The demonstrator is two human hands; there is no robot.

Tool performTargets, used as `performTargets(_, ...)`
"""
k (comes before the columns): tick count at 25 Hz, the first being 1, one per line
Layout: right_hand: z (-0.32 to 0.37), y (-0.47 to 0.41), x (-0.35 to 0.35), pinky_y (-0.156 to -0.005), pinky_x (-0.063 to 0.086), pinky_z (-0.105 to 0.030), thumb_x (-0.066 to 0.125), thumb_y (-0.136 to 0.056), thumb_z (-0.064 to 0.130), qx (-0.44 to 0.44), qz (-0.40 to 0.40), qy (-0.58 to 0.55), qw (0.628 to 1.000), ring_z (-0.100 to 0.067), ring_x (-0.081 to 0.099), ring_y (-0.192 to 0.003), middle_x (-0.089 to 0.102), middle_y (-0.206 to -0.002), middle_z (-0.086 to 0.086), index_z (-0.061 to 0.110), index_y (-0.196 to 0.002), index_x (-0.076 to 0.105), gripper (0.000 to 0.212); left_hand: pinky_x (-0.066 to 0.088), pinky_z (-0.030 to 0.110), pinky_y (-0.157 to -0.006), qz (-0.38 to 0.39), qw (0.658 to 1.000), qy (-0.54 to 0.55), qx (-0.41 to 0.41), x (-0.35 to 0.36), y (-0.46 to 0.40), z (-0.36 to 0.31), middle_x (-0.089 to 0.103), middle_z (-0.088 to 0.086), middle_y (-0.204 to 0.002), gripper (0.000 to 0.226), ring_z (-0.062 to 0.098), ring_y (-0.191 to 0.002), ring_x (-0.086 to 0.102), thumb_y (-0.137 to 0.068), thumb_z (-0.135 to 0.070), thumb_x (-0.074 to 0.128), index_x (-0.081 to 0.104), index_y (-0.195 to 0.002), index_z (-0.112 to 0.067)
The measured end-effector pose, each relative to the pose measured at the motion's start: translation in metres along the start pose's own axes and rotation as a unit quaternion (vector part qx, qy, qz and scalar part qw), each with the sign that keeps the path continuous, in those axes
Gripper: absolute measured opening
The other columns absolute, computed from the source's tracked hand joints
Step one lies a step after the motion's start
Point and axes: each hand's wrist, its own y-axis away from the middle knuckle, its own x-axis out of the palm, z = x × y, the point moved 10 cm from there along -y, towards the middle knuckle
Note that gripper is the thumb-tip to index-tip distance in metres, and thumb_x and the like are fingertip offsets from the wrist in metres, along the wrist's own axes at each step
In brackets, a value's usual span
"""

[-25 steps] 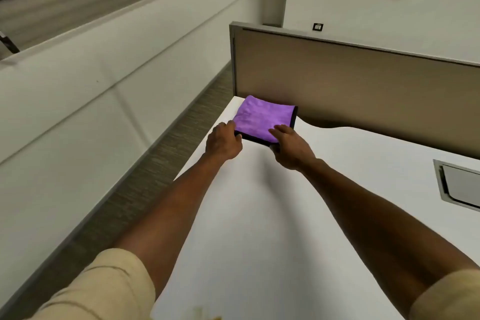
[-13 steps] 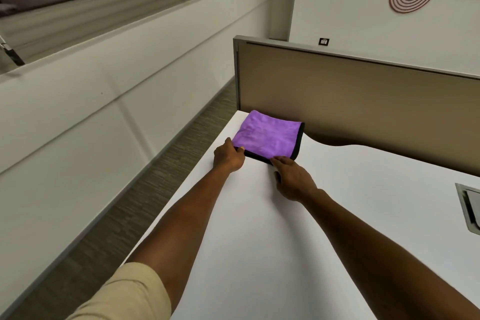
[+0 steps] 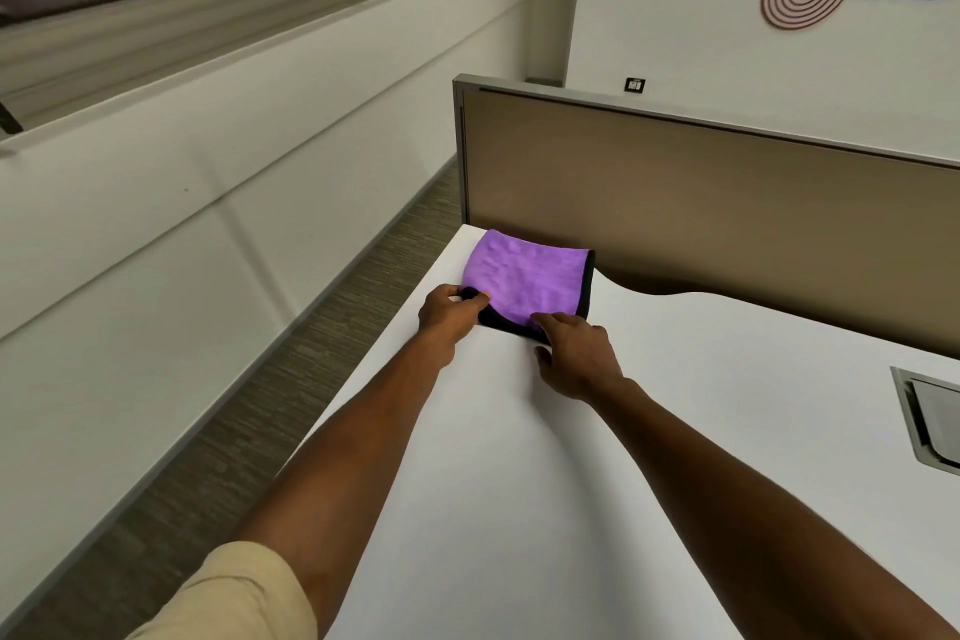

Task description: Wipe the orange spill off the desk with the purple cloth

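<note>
L hand (image 3: 449, 314) pinches purple cloth (image 3: 524, 278) corner, R hand (image 3: 576, 353) touches near edge, on desk (image 3: 519, 483).

Left forearm (image 3: 363, 437) and right forearm (image 3: 727, 478) were bare, wrist to elbow. Left hand (image 3: 449, 314) and right hand (image 3: 576, 353) were bare too. A beige short sleeve (image 3: 234, 598), softly creased, covered the near left upper arm.

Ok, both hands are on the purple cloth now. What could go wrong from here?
The purple cloth sits by the desk's left edge; a fumbled lift could drop it on the floor. It is folded, and the left hand pinches only a corner while the right hand just rests on the near edge, so it may fall open. No orange spill shows in this view, so look first.
</note>
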Motion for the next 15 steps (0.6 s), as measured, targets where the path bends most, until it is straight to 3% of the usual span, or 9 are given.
performTargets(2,-0.001,-0.002,0.001,-0.102,0.043,-0.044,0.07,-0.089,0.039,0.019,0.01,0.005,1.0,-0.033,0.055,-0.127,0.063,-0.135,-0.007,0.023,-0.149,0.046,0.067,0.05,0.024,-0.067,-0.017,0.998,-0.04,0.053,0.001,0.007,-0.016,0.067,0.001,-0.102,0.025,0.015,-0.086,0.063,-0.083,-0.032,0.074,0.061,-0.102,-0.022)
performTargets(5,0.003,-0.005,-0.011,-0.104,0.042,-0.043,0.081,-0.076,0.055,0.025,-0.038,-0.012,0.999,-0.034,0.046,-0.131,0.053,-0.141,-0.011,0.025,-0.152,0.041,0.091,0.052,0.027,-0.077,0.005,0.996,-0.008,0.092,0.014,0.021,-0.031,0.069,-0.001,-0.102,0.024,0.017,-0.092,0.064,-0.085,-0.029,0.074,0.062,-0.104,-0.022)
performTargets(7,0.012,-0.008,-0.018,-0.107,0.044,-0.045,0.086,-0.073,0.052,0.002,-0.062,-0.088,0.994,-0.032,0.04,-0.139,0.043,-0.153,-0.011,0.026,-0.156,0.034,0.102,0.054,0.025,-0.076,0.023,0.993,0.016,0.115,0.021,0.034,-0.037,0.07,-0.005,-0.093,0.022,0.014,-0.088,0.066,-0.084,-0.025,0.075,0.064,-0.102,-0.022)
performTargets(9,0.019,-0.012,-0.022,-0.097,0.05,-0.039,0.082,-0.083,0.04,-0.024,-0.07,-0.187,0.979,-0.031,0.051,-0.133,0.053,-0.15,-0.011,0.021,-0.155,0.038,0.087,0.054,0.022,-0.073,0.05,0.989,0.047,0.132,0.026,0.048,-0.04,0.073,-0.002,-0.089,0.021,0.015,-0.085,0.069,-0.083,-0.02,0.076,0.066,-0.101,-0.019)
performTargets(11,0.013,-0.014,-0.027,-0.077,0.042,-0.03,0.066,-0.093,0.027,-0.006,-0.095,-0.257,0.962,-0.037,0.065,-0.112,0.071,-0.126,-0.014,0.015,-0.141,0.057,0.05,0.054,0.021,-0.077,0.085,0.982,0.076,0.149,0.026,0.06,-0.041,0.076,0.0,-0.092,0.022,0.013,-0.088,0.071,-0.082,-0.022,0.078,0.068,-0.102,-0.019)
performTargets(13,0.003,-0.012,-0.023,-0.072,0.038,-0.031,0.062,-0.097,0.019,0.042,-0.091,-0.3,0.949,-0.037,0.066,-0.099,0.074,-0.108,-0.013,0.017,-0.121,0.069,0.025,0.054,0.019,-0.083,0.095,0.978,0.092,0.16,0.011,0.068,-0.038,0.076,-0.001,-0.096,0.025,0.01,-0.094,0.071,-0.082,-0.024,0.077,0.069,-0.106,-0.021)
performTargets(15,-0.005,-0.004,-0.013,-0.074,0.05,-0.035,0.065,-0.099,0.027,0.092,-0.057,-0.41,0.906,-0.032,0.068,-0.096,0.075,-0.102,-0.006,0.021,-0.109,0.07,0.013,0.055,0.022,-0.09,0.087,0.981,0.078,0.152,-0.009,0.073,-0.023,0.074,-0.003,-0.105,0.03,0.01,-0.101,0.069,-0.085,-0.024,0.075,0.067,-0.113,-0.022)
